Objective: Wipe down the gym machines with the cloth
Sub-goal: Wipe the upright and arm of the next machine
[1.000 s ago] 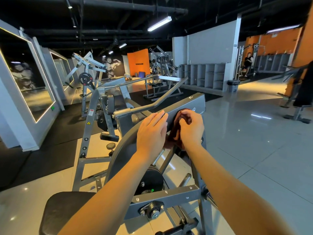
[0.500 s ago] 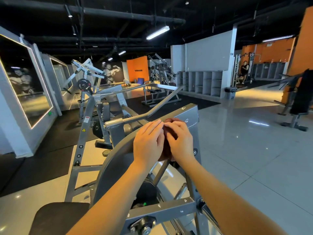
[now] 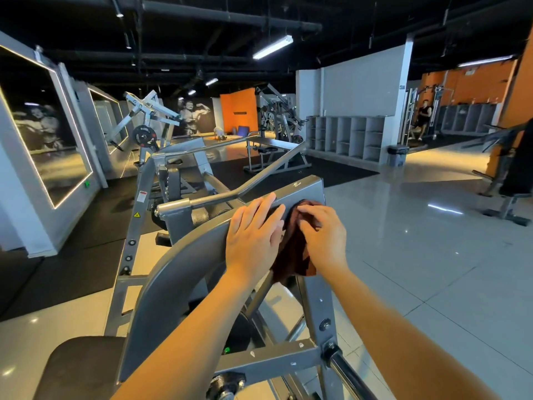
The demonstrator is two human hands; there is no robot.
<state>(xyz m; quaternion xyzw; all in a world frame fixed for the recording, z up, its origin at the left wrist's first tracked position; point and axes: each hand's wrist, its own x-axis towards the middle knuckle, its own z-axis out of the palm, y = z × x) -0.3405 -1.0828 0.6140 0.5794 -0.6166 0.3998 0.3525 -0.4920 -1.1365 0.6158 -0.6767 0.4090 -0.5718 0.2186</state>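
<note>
A grey steel gym machine [image 3: 178, 267] stands right in front of me, its curved arm rising to a flat end plate. My left hand [image 3: 253, 238] lies flat on that arm with straight fingers. A dark brown cloth [image 3: 294, 255] hangs over the arm's right edge. My right hand [image 3: 323, 235] presses the cloth against the metal, fingers bent over its top. The lower part of the cloth dangles free below my hands.
A black seat pad [image 3: 78, 368] sits at the bottom left. A long handle bar [image 3: 259, 177] runs off behind the arm. More machines [image 3: 277, 122] stand further back, a bench [image 3: 507, 180] at the right, a bin [image 3: 398, 154] by the shelves. A person sits far right.
My hands have drawn slightly apart, so more of the cloth shows between them. The right hand has shifted right along the arm's edge with the cloth.
</note>
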